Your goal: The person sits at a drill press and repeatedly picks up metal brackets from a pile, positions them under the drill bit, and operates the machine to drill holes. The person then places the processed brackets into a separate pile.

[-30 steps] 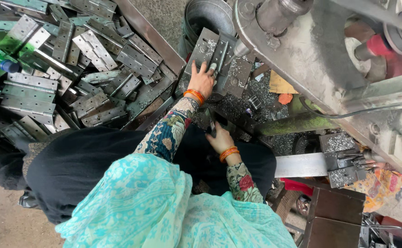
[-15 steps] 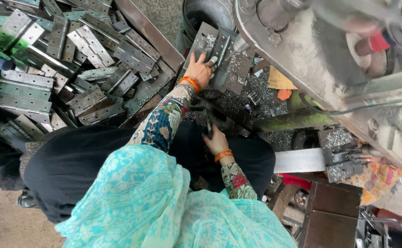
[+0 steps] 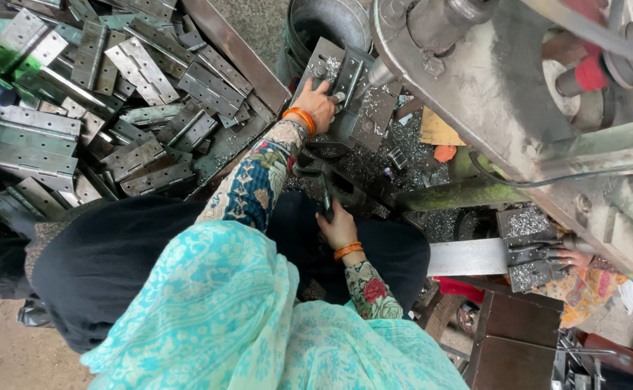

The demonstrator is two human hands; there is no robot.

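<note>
My left hand, with an orange bangle at the wrist, reaches forward and presses on a grey metal hinge plate lying on the machine's work block under a drill spindle. My right hand, also bangled, is closed around a dark metal lever close to my lap. Metal shavings cover the block and the space between my hands.
A large pile of grey hinge plates fills a tray at the left. A metal bucket stands behind the block. The big machine body looms at the right. Another person's hand works at a small block at the far right.
My left hand has slid a little farther forward onto the hinge plate under the spindle. My right hand has stayed on the lever.
</note>
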